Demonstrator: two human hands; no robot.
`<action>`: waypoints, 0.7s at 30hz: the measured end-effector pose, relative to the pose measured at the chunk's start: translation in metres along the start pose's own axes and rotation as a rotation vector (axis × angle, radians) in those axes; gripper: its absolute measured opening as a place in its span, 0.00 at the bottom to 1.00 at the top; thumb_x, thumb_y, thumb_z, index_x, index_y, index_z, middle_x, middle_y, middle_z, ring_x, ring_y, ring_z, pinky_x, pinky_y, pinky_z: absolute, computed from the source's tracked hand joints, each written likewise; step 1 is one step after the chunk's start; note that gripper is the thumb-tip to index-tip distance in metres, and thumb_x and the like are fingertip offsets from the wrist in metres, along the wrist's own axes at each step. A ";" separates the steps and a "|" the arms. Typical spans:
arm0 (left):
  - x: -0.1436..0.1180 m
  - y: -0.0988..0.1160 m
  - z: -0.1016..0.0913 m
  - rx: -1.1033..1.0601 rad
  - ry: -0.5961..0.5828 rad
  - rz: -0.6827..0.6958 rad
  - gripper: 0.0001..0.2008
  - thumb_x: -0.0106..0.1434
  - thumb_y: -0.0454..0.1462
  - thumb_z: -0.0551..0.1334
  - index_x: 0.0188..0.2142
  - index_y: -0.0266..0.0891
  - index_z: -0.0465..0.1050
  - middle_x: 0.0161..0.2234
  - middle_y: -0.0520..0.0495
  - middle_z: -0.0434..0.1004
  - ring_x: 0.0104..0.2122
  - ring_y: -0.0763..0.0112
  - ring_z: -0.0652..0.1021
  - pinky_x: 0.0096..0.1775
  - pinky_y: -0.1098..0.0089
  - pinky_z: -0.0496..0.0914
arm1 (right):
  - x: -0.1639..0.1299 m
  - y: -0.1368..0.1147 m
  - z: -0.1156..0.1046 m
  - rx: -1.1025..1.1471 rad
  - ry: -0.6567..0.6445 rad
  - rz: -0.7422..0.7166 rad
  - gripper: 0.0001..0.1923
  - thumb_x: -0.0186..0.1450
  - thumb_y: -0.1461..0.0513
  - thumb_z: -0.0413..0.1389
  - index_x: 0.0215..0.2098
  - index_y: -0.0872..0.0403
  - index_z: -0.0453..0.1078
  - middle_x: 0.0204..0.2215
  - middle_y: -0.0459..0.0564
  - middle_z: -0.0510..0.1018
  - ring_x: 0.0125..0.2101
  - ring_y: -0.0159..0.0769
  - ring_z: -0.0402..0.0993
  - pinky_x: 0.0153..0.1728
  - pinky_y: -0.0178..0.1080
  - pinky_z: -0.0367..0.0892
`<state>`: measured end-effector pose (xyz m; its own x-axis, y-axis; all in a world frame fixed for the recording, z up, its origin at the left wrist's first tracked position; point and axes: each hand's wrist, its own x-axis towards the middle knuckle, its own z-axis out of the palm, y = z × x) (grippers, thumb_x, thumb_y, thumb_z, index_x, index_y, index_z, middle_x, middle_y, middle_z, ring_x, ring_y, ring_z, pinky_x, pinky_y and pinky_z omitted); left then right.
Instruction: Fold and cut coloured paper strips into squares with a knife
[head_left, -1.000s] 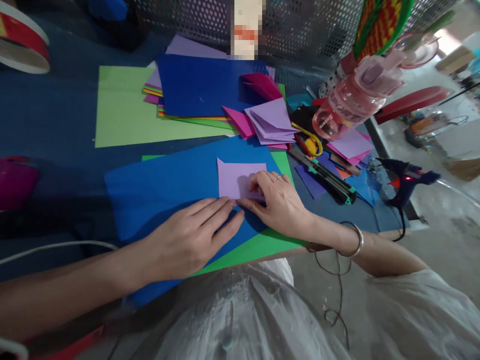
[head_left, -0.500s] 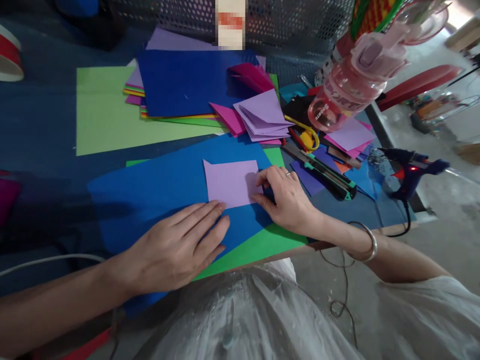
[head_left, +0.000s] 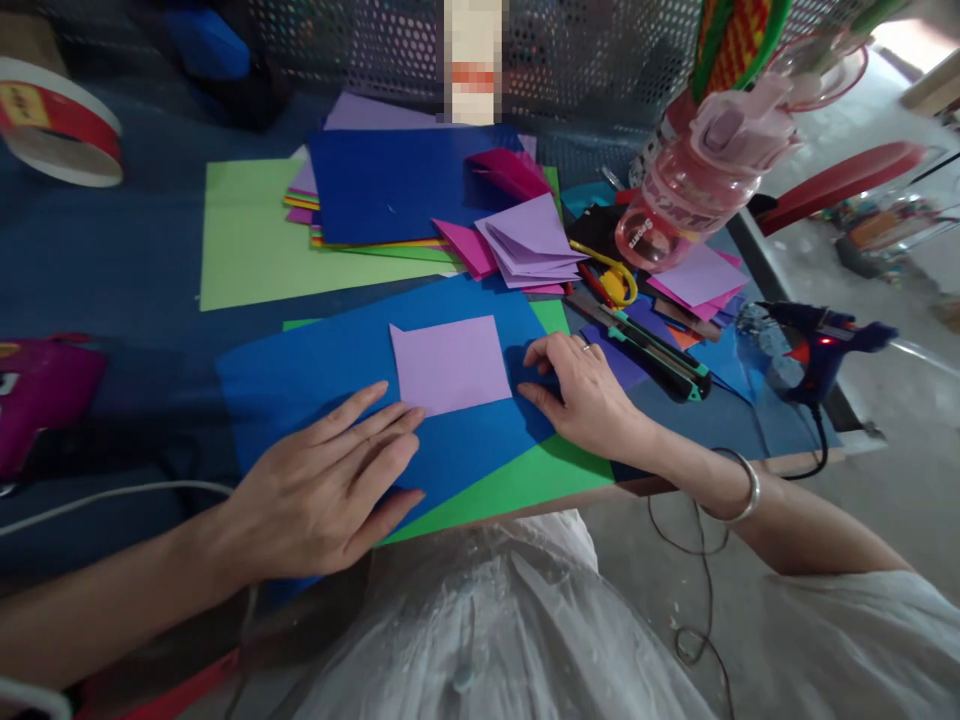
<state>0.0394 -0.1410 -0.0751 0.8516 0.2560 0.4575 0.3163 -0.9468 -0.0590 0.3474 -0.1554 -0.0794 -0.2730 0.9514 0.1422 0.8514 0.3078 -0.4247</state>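
Note:
A folded lilac paper (head_left: 448,363) lies flat on a large blue sheet (head_left: 315,375), which overlaps a green sheet (head_left: 517,480) at the table's near edge. My left hand (head_left: 322,490) rests palm down on the blue sheet, fingers spread, its fingertips just touching the lilac paper's lower left edge. My right hand (head_left: 581,390) sits just right of the lilac paper, fingers apart, holding nothing. A ring is on one finger and a bangle (head_left: 739,490) on that wrist.
Behind lie a stack of coloured sheets (head_left: 397,185), a light green sheet (head_left: 247,235) and folded lilac and pink pieces (head_left: 525,245). To the right are yellow-handled scissors (head_left: 611,280), a utility knife (head_left: 652,350), a pink bottle (head_left: 690,190) and a blue glue gun (head_left: 814,345). A tape roll (head_left: 56,135) sits far left.
My right hand has slid off the lilac paper to its right side. My left hand has drawn back slightly, leaving the paper fully uncovered.

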 end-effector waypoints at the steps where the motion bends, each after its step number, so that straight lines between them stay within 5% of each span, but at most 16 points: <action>1: -0.001 0.000 -0.001 0.006 -0.009 -0.001 0.12 0.74 0.38 0.60 0.52 0.31 0.72 0.50 0.31 0.85 0.53 0.52 0.85 0.61 0.48 0.76 | 0.000 0.000 0.000 -0.002 -0.003 -0.008 0.07 0.71 0.62 0.56 0.46 0.52 0.66 0.40 0.53 0.77 0.41 0.46 0.73 0.41 0.45 0.58; 8: 0.000 0.005 -0.004 0.038 -0.008 -0.030 0.13 0.75 0.38 0.57 0.52 0.31 0.73 0.49 0.36 0.87 0.50 0.56 0.86 0.62 0.49 0.75 | 0.021 -0.028 0.005 -0.139 0.092 -0.078 0.06 0.73 0.61 0.55 0.47 0.54 0.68 0.40 0.55 0.79 0.41 0.47 0.75 0.42 0.45 0.59; 13: -0.003 0.004 -0.007 -0.007 -0.037 -0.086 0.15 0.76 0.38 0.55 0.55 0.29 0.71 0.48 0.36 0.87 0.49 0.59 0.86 0.68 0.47 0.68 | 0.041 -0.048 0.010 -0.172 -0.284 -0.177 0.03 0.75 0.64 0.54 0.43 0.54 0.70 0.39 0.55 0.82 0.40 0.43 0.76 0.41 0.42 0.59; 21: -0.024 0.000 -0.011 -0.129 -0.061 -0.194 0.18 0.73 0.37 0.59 0.60 0.38 0.68 0.50 0.42 0.87 0.49 0.56 0.86 0.72 0.41 0.57 | 0.046 -0.044 0.009 -0.167 -0.320 -0.168 0.06 0.77 0.60 0.54 0.45 0.55 0.71 0.40 0.54 0.81 0.41 0.44 0.76 0.39 0.42 0.58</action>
<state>0.0141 -0.1491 -0.0764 0.8050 0.4433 0.3944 0.4240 -0.8947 0.1403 0.2932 -0.1248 -0.0621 -0.5180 0.8495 -0.1003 0.8371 0.4793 -0.2638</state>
